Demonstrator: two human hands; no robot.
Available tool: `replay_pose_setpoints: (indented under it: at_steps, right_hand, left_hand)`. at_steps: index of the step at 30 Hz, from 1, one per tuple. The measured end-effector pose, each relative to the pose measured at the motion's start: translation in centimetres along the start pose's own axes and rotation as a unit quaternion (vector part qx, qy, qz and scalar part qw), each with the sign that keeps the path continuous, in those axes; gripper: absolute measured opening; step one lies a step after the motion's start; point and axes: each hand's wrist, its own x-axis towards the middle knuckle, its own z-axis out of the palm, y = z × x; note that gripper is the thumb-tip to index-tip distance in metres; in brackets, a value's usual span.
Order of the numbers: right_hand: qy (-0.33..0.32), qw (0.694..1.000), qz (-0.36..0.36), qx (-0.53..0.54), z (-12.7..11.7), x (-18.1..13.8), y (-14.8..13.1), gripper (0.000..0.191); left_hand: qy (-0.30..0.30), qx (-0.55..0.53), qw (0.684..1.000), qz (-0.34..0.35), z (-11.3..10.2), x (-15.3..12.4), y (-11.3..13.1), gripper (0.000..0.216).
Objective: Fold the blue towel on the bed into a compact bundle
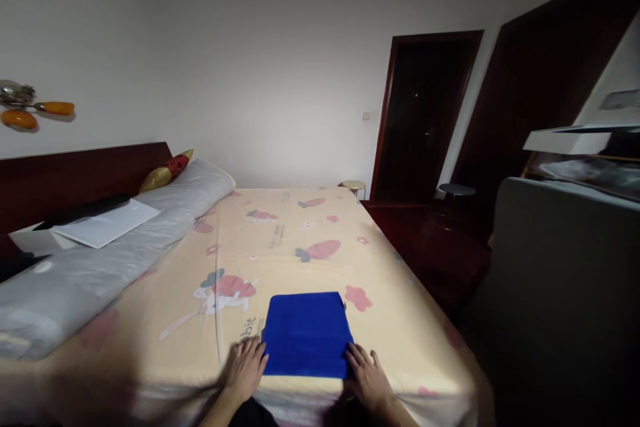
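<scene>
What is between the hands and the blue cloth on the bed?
Nothing visible. The left hand lies flat at the near left corner of the blue cloth, and the right hand at its near right corner, fingertips at its edge. The cloth lies folded flat on the bed sheet.

Beyond the blue towel [306,333] the bed [300,227] lies open to its far end. A grey bolster [125,240] walls its left side; the right edge drops to dark floor.
</scene>
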Motion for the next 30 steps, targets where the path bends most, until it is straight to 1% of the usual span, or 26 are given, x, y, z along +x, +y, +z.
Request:
replay_pose_setpoints:
  at_steps: [2,4,6,8,10,13,15,18,22,25,27,30]
  right_hand:
    - [0.015,1.0,-0.017,-0.016,0.2,0.2,-0.3,0.074]
    - [0.033,0.997,-0.058,-0.024,0.4,0.3,-0.6,0.078]
    - [0.059,0.993,-0.103,-0.024,0.8,0.3,-0.7,0.071]
    - [0.081,0.988,-0.132,-0.021,1.2,0.4,-0.7,0.056]
    - [0.082,0.987,-0.139,-0.018,1.7,0.4,-0.6,0.046]
    - [0.071,0.989,-0.128,-0.022,2.3,0.6,-0.3,0.05]
    - [0.075,0.99,-0.115,-0.026,2.5,0.7,0.0,0.051]
    - [0.085,0.991,-0.095,-0.028,2.3,0.9,0.2,0.049]
    - [0.088,0.992,-0.092,-0.019,1.3,0.8,0.1,0.043]
    - [0.085,0.992,-0.088,-0.011,0.6,0.4,-0.3,0.031]
    - [0.083,0.993,-0.082,-0.008,0.4,0.2,-0.5,0.029]
    - [0.081,0.994,-0.067,-0.011,0.6,0.2,-0.8,0.034]
  left_hand:
    - [0.028,-0.011,0.999,0.029,-0.1,0.0,0.9,0.044]
    - [0.034,-0.036,0.994,0.096,-0.3,0.1,2.4,0.043]
    - [0.023,-0.053,0.984,0.166,-0.4,0.1,3.9,0.043]
    - [-0.008,-0.058,0.977,0.205,-0.1,0.1,5.0,0.05]
    - [-0.048,-0.059,0.978,0.193,0.6,0.0,5.5,0.059]
    - [-0.087,-0.062,0.985,0.138,1.6,0.1,5.4,0.063]
    - [-0.095,-0.061,0.987,0.111,1.8,0.3,4.9,0.064]
    - [-0.094,-0.054,0.991,0.082,1.3,0.6,4.1,0.066]
    - [-0.095,-0.059,0.991,0.073,0.4,0.8,3.5,0.063]
    - [-0.099,-0.07,0.99,0.067,0.1,0.8,3.7,0.052]
    - [-0.111,-0.076,0.989,0.062,0.2,0.7,4.2,0.048]
    - [-0.129,-0.078,0.986,0.066,0.6,0.6,5.1,0.058]
